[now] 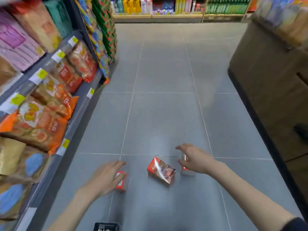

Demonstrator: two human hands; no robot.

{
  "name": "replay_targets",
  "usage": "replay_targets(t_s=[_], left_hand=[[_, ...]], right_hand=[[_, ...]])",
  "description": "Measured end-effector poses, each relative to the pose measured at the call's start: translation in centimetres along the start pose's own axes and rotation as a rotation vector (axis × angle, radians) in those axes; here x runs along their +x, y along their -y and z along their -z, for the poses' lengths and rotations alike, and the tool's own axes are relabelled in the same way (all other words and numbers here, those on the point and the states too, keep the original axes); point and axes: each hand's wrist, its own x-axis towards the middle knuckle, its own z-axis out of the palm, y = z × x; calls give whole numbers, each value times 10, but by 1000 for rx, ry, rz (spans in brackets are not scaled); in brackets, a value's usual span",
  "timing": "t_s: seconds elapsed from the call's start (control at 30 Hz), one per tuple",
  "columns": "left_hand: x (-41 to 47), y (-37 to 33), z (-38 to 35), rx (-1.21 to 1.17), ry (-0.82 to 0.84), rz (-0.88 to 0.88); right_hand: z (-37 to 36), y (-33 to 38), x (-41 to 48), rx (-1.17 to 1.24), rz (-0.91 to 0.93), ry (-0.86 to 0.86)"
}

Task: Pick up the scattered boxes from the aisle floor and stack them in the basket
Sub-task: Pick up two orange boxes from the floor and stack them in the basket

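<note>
Grey floor (166, 114); left box (122, 183), right box (187, 172) half-hidden under open left hand (105, 179), right hand (195, 160).

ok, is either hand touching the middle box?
No, the middle box lies free on the floor; the left hand is over the left box, the right hand over the right box.

Left box (123, 181): partly covered by the left hand (106, 178); contact is lost in motion blur.
Right box (188, 172): mostly hidden behind the right hand (195, 160); a grip cannot be confirmed.
Middle box (160, 170): print is smeared and cannot be read.
Dark object (106, 227): cut off by the bottom edge; not identified.
Shelf packets (41, 114): blurred; labels cannot be read.
Dark sleeve (298, 225): cropped by the corner.
</note>
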Motion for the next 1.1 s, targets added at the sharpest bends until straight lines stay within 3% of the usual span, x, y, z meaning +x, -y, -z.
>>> replay_targets(t_s=[0.23,0.57,0.8,0.93,1.1], left_hand=[[42,18,-97,13,35,-8],[48,26,-147,20,135,-21],[125,-35,-170,231,101,-212],[168,-87,-196,473,76,-386],[199,-134,-231,710,222,-413]], right_hand=[[-102,-35,55,-8,34,9],[-160,-52,71,19,85,34],[-175,-79,63,50,-28,29],[-185,-100,57,58,-90,32],[-196,-123,54,73,-105,0]])
